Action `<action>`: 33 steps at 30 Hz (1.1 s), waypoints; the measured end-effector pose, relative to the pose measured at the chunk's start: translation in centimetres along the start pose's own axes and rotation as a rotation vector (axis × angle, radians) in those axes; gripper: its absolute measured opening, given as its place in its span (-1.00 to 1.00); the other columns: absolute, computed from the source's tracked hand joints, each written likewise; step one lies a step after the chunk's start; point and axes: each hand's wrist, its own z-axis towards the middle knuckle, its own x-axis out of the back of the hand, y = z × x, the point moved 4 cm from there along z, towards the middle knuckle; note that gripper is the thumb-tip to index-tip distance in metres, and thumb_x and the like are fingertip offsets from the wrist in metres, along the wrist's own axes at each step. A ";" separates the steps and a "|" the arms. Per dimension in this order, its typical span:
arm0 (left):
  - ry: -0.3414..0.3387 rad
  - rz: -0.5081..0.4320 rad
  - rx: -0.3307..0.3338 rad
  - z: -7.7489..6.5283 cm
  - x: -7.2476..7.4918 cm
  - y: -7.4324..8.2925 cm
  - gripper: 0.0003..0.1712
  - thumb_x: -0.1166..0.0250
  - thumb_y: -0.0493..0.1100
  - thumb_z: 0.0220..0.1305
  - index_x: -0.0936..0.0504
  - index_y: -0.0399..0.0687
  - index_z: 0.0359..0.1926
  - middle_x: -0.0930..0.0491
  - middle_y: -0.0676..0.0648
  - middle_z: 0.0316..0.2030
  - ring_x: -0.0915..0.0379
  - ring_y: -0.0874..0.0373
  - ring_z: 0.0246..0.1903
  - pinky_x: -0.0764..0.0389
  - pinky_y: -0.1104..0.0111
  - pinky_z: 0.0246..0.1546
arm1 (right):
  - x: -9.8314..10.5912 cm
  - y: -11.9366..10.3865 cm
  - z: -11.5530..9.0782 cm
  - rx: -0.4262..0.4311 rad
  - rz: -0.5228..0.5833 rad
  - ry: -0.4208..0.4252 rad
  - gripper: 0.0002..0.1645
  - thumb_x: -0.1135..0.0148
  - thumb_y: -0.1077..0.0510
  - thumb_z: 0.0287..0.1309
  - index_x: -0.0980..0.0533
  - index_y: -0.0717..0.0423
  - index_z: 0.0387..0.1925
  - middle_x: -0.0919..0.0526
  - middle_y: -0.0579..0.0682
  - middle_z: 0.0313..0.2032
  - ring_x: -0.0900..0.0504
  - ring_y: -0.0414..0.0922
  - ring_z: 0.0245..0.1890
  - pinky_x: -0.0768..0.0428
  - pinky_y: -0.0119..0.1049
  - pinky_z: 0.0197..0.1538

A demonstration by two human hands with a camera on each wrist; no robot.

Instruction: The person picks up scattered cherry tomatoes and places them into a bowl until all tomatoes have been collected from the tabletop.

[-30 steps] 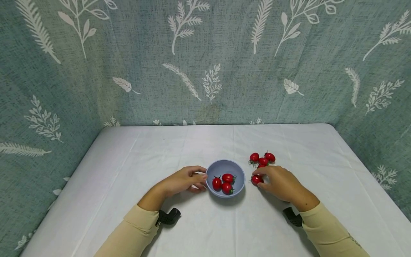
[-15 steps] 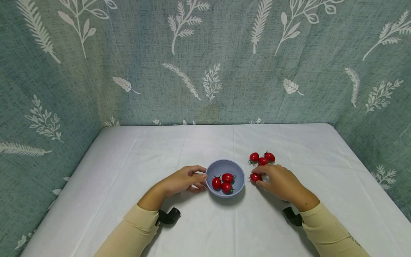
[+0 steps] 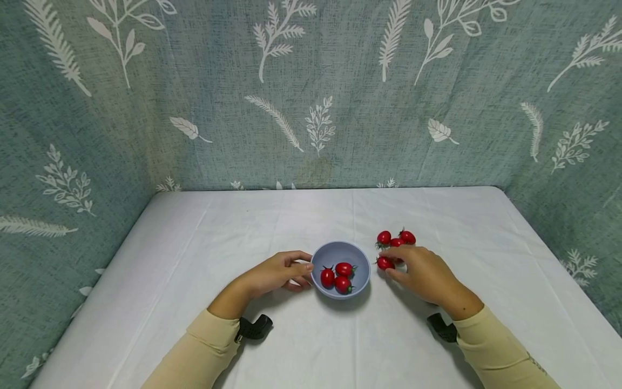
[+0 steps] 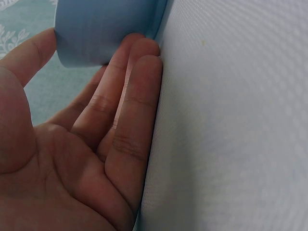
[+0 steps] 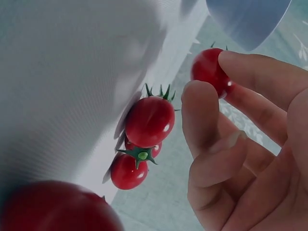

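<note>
My right hand (image 3: 425,273) pinches a cherry tomato (image 3: 385,263) between thumb and fingertips, to the right of the bowl. In the right wrist view this pinched cherry tomato (image 5: 208,71) shows off the white cloth, its green calyx pointing up. A small blue-grey bowl (image 3: 340,250) stands on the cloth with three cherry tomatoes (image 3: 343,284) inside. At its left side my left hand (image 3: 278,273) touches the outer wall, thumb at the rim. The left wrist view shows the fingers (image 4: 139,91) stretched out along the cloth, tips against the bowl's wall (image 4: 96,33).
Several more cherry tomatoes (image 3: 384,237) lie in a cluster just beyond my right hand, partly hidden by it. White cloth (image 3: 243,221) covers the table. A green leaf-patterned curtain (image 3: 218,162) rises behind the far edge and along both sides.
My right hand has moved a little away from me and slightly left, carrying the pinched cherry tomato. The left hand and the bowl have stayed in place.
</note>
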 end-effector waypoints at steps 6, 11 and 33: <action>0.004 0.004 0.001 0.1 0.1 -0.1 -0.41 -0.18 0.00 0.48 -0.38 -0.28 0.34 -0.66 -0.25 0.04 -0.68 0.09 -0.08 -0.70 0.17 0.01 | 0.2 -0.1 0.0 -0.005 -0.005 0.022 -0.53 -0.50 0.13 0.07 -0.66 0.03 0.07 -0.75 -0.02 -0.07 -0.69 -0.11 -0.21 -0.67 -0.16 -0.21; 0.006 0.002 0.000 0.1 0.1 -0.1 -0.42 -0.18 -0.01 0.48 -0.38 -0.28 0.34 -0.66 -0.24 0.04 -0.68 0.09 -0.09 -0.70 0.18 0.01 | 0.3 -0.4 -0.1 0.000 -0.011 0.038 -0.53 -0.51 0.12 0.07 -0.66 0.02 0.07 -0.75 0.00 -0.05 -0.69 -0.10 -0.23 -0.67 -0.21 -0.24; 0.005 0.005 -0.005 0.0 0.0 0.0 -0.42 -0.17 -0.02 0.49 -0.38 -0.27 0.35 -0.66 -0.24 0.03 -0.67 0.08 -0.08 -0.70 0.17 0.01 | 1.5 -2.9 -1.0 0.082 0.034 0.182 -0.53 -0.52 0.12 0.07 -0.66 -0.04 0.07 -0.74 -0.04 -0.07 -0.69 -0.12 -0.26 -0.65 -0.33 -0.26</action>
